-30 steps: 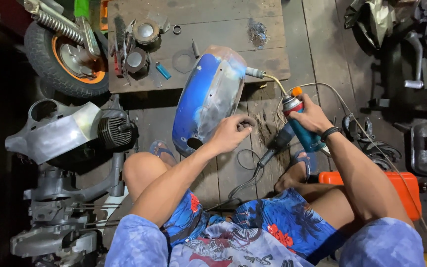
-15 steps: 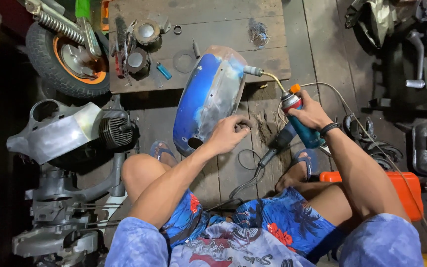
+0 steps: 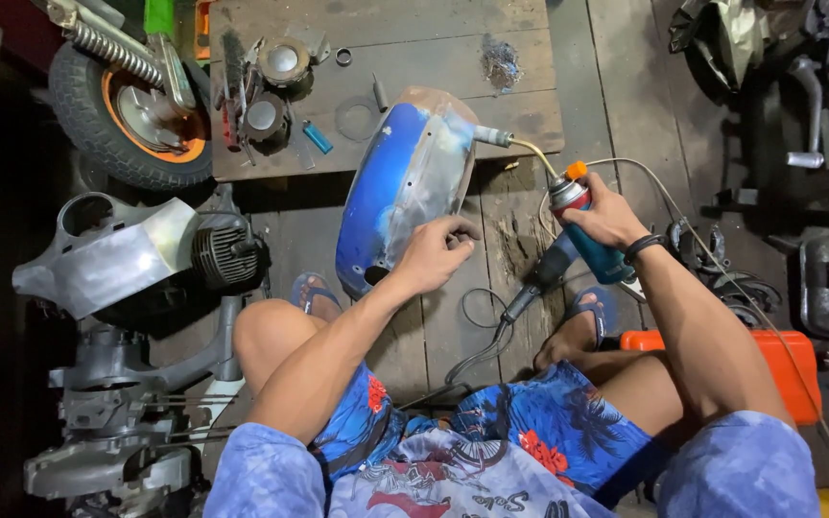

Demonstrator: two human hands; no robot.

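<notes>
A curved blue scooter body panel [image 3: 405, 182], partly stripped to bare metal, stands tilted on the wooden floor in front of me. My left hand [image 3: 438, 251] rests on its lower right edge, fingers curled as if pinching something small I cannot make out. My right hand [image 3: 604, 216] grips a blue gas canister [image 3: 587, 235] with an orange cap. A curved brass tube with a nozzle [image 3: 496, 137] runs from the canister to the panel's upper right edge.
A scooter wheel with a spring [image 3: 131, 101] lies at top left beside small parts on a low wooden platform [image 3: 414, 48]. An engine and metal cover [image 3: 117, 254] sit left. An orange container [image 3: 769, 364] stands right, with a cable [image 3: 491, 336] near my sandalled feet.
My left hand has slid slightly right along the panel's edge. My right hand still holds the canister in the same place.
</notes>
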